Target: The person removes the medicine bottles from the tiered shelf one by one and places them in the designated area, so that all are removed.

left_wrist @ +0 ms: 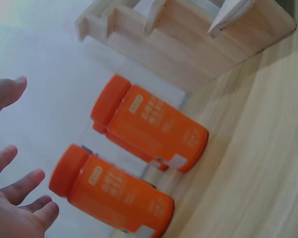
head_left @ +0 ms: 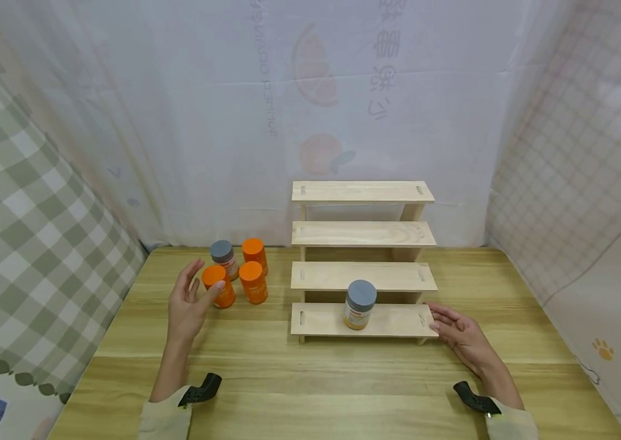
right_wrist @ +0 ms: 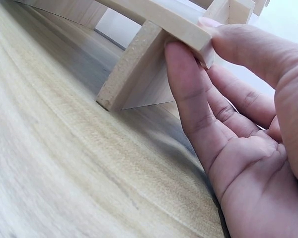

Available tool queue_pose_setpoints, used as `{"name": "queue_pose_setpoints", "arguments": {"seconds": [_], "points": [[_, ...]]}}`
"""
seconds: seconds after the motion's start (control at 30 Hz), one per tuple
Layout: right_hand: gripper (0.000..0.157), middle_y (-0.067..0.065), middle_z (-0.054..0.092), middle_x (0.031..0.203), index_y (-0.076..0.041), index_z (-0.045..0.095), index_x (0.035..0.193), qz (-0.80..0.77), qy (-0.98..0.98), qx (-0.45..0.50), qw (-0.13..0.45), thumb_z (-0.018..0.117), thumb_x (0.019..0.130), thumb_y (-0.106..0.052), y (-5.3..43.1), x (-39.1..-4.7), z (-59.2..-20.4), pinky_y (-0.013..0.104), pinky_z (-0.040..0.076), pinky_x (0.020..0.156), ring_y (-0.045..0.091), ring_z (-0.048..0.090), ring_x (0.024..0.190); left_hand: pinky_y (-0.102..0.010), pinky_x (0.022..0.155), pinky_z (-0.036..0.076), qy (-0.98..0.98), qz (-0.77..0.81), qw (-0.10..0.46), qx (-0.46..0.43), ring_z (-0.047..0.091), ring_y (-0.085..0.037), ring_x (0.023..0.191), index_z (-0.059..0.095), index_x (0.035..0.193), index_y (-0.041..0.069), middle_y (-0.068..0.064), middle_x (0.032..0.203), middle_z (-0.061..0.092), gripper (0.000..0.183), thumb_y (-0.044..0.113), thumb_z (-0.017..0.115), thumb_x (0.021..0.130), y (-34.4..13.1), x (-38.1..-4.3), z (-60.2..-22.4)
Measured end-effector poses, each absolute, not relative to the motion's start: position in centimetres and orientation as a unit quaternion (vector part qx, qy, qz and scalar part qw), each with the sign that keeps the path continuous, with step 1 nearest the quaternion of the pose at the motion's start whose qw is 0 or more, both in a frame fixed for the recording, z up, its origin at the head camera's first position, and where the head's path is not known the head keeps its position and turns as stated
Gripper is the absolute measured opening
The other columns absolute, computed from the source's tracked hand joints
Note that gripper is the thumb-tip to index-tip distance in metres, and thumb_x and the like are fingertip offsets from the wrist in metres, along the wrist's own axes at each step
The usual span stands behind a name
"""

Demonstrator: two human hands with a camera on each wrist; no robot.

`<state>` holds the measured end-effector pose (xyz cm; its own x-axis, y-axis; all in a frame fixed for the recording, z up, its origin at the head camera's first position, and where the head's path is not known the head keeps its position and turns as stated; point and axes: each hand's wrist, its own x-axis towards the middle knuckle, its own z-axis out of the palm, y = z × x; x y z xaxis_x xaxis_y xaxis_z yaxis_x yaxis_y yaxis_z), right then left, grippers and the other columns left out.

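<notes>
My left hand [head_left: 185, 308] is spread around the near-left orange bottle [head_left: 222, 296], its thumb in front of the cap in the head view. The left wrist view shows loosely parted fingers [left_wrist: 25, 187] with a gap between them and the orange bottle [left_wrist: 120, 197]. With thumb and fingers, my right hand [head_left: 467, 345] pinches the right end of the bottom step of a four-tier wooden display rack [head_left: 321, 318]. A grey-capped bottle [head_left: 359, 305] stands upright on that bottom step. In the right wrist view, the thumb lies over the step board [right_wrist: 181, 30] and a finger under it.
Beside the left hand, two more orange bottles [head_left: 253, 283] [head_left: 256, 252] and a grey-capped bottle [head_left: 225, 256] stand grouped on the wooden table [head_left: 310, 391]. A white printed curtain [head_left: 206, 134] hangs behind the rack. Patterned cloths flank both sides.
</notes>
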<state>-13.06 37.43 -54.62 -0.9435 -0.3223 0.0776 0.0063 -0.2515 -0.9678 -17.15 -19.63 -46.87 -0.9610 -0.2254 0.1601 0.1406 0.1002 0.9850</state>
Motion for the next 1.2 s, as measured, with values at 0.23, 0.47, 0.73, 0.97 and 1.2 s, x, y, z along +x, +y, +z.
{"name": "queue_pose_setpoints", "arguments": {"seconds": [0.23,0.47,0.73,0.97,1.2], "points": [[0.046,-0.003,0.069,0.126,-0.014,0.057,0.142,-0.78,0.601,-0.139,0.106,0.045,0.104,0.01,37.3,-13.1,-54.5,0.018,0.058,0.089,0.005,0.067,0.113,-0.035,0.129,0.024,-0.731,-0.658,0.182,-0.008,0.037,-0.02,0.15,0.045,0.153,0.008,-0.007,0.157,0.046,0.071,0.002,0.078,0.09,-18.3,-16.5,-45.3],[0.046,-0.003,0.069,0.127,-0.012,0.057,0.143,-0.779,0.602,-0.142,0.107,0.045,0.104,0.01,37.3,-13.1,-54.6,0.018,0.058,0.09,0.005,0.067,0.113,-0.037,0.128,0.024,-0.718,-0.668,0.193,-0.041,0.035,-0.024,0.151,0.044,0.153,0.004,-0.013,0.159,0.042,0.073,-0.006,0.075,0.088,-17.0,-16.2,-44.7],[0.046,-0.002,0.069,0.127,-0.013,0.057,0.142,-0.782,0.597,-0.141,0.106,0.045,0.104,0.01,37.3,-13.1,-54.5,0.018,0.058,0.09,0.005,0.067,0.113,-0.027,0.124,0.031,-0.712,-0.674,0.174,-0.089,0.041,-0.023,0.149,0.042,0.155,0.008,-0.012,0.159,0.043,0.076,-0.008,0.074,0.088,-15.1,-16.1,-44.8],[0.047,-0.003,0.069,0.126,-0.015,0.058,0.14,-0.783,0.597,-0.138,0.107,0.045,0.104,0.011,37.2,-13.1,-54.4,0.018,0.058,0.09,0.005,0.068,0.113,-0.027,0.121,0.035,-0.707,-0.675,0.163,-0.136,0.045,-0.02,0.146,0.039,0.156,0.003,-0.011,0.159,0.044,0.077,-0.009,0.073,0.088,-13.3,-16.0,-45.4],[0.046,-0.004,0.069,0.125,-0.015,0.059,0.14,-0.78,0.604,-0.125,0.108,0.047,0.104,0.009,37.3,-13.1,-54.6,0.018,0.058,0.088,0.005,0.068,0.111,-0.032,0.122,0.036,-0.699,-0.683,0.13,-0.168,0.043,-0.029,0.147,0.038,0.157,0.004,-0.014,0.159,0.043,0.075,-0.006,0.071,0.091,-11.5,-16.0,-45.7]]}}
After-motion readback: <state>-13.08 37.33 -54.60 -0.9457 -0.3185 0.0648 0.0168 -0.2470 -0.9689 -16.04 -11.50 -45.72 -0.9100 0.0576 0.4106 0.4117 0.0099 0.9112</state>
